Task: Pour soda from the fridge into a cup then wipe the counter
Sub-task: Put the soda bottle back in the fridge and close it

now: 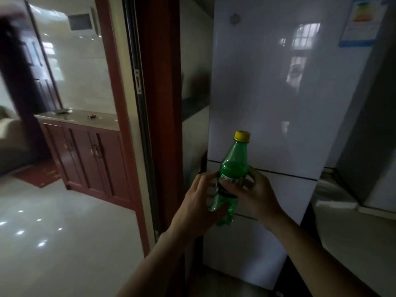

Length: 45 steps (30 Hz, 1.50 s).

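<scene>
A green plastic soda bottle (232, 166) with a yellow cap stands upright in front of me, held in both hands. My left hand (196, 205) wraps its lower part from the left. My right hand (254, 192) grips the label band from the right. Behind the bottle stands the white fridge (278, 93), with all its doors shut. No cup and no cloth are in view.
A red-brown door frame (158, 103) rises just left of the fridge. Through the doorway a dark wooden cabinet (90, 153) with a pale top stands on a glossy tiled floor (53, 232). A grey appliance (368, 125) sits at the right.
</scene>
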Each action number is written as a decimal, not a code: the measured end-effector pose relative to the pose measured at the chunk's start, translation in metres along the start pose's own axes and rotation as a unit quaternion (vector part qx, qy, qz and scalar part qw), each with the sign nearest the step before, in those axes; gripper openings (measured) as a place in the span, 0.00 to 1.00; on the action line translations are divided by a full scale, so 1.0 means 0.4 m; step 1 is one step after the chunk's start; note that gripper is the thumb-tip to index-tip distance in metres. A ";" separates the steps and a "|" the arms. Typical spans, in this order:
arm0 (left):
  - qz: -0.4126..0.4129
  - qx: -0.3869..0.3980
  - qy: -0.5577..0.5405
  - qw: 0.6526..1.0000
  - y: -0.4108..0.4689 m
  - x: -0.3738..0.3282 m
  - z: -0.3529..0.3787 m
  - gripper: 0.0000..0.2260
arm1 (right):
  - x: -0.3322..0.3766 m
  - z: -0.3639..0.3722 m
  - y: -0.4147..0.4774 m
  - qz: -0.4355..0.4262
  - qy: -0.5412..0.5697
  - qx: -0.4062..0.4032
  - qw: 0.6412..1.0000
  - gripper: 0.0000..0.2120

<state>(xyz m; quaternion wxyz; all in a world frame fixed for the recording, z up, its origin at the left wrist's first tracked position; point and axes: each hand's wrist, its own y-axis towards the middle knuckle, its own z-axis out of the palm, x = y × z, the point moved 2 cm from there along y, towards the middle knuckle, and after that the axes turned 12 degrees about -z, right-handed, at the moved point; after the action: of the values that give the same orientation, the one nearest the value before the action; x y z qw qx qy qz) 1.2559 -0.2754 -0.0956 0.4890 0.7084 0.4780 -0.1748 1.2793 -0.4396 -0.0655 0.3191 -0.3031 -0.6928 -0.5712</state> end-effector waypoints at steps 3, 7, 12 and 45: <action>0.001 0.000 -0.034 0.999 0.126 0.057 0.001 0.31 | -0.044 0.013 0.112 0.004 -0.040 -0.011 0.999 0.23; 0.019 0.010 -0.067 0.998 0.280 0.122 0.010 0.32 | -0.088 0.027 0.247 -0.006 -0.052 -0.046 0.998 0.21; 0.008 0.014 -0.107 0.994 0.414 0.188 0.055 0.31 | -0.162 0.015 0.349 0.025 -0.024 -0.072 0.997 0.20; -0.154 -0.248 -0.226 0.930 0.842 0.310 0.117 0.13 | -0.522 -0.070 0.881 -0.275 -0.102 0.217 0.931 0.18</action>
<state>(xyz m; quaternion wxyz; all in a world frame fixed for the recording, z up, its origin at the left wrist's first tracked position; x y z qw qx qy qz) 1.6117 -0.2746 -0.0288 0.7110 0.4245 0.4861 -0.2794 1.6861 -0.4210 -0.0153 0.1345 -0.0807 -0.8849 -0.4387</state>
